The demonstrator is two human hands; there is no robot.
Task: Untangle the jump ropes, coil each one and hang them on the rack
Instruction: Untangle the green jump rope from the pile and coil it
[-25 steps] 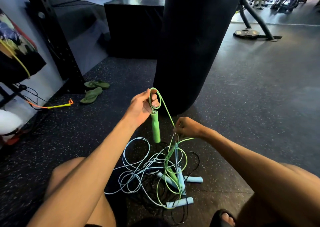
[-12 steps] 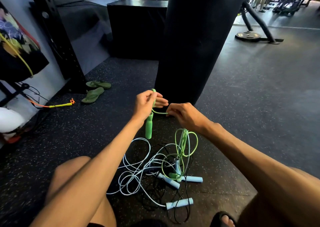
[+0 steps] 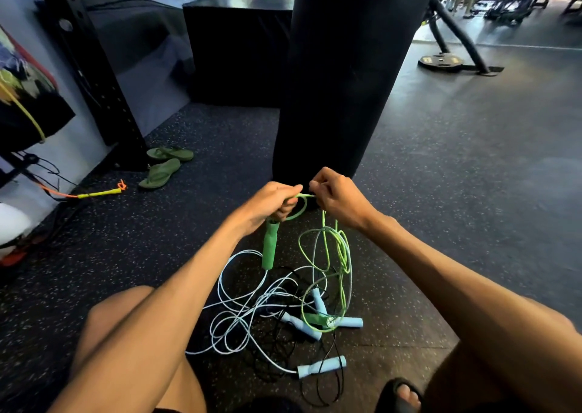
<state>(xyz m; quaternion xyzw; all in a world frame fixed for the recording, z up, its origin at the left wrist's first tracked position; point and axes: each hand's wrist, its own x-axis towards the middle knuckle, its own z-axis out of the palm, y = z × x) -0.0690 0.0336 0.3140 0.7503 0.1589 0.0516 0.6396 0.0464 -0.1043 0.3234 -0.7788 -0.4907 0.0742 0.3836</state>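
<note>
My left hand [image 3: 271, 203] grips the top of a green jump-rope handle [image 3: 269, 245], which hangs straight down, together with a small loop of its green cord. Close beside it, my right hand [image 3: 338, 201] pinches the same green cord [image 3: 327, 255]; loose loops of it hang down from that hand to the floor. Below lies a tangle of pale blue cord [image 3: 239, 311] and thin black cord [image 3: 333, 359]. Several pale blue handles [image 3: 321, 365] and the second green handle [image 3: 315, 318] lie in that tangle.
A black punching bag [image 3: 343, 75] hangs just beyond my hands. A black steel rack upright [image 3: 94, 66] stands at the left, green sandals [image 3: 163, 167] and a yellow-orange cord [image 3: 94, 193] near its foot. A black box [image 3: 236, 50] sits behind. My knees frame the pile.
My right hand has risen from low over the pile up to my left hand, drawing green cord with it. The left hand now holds a loop, and more green cord hangs clear of the tangle.
</note>
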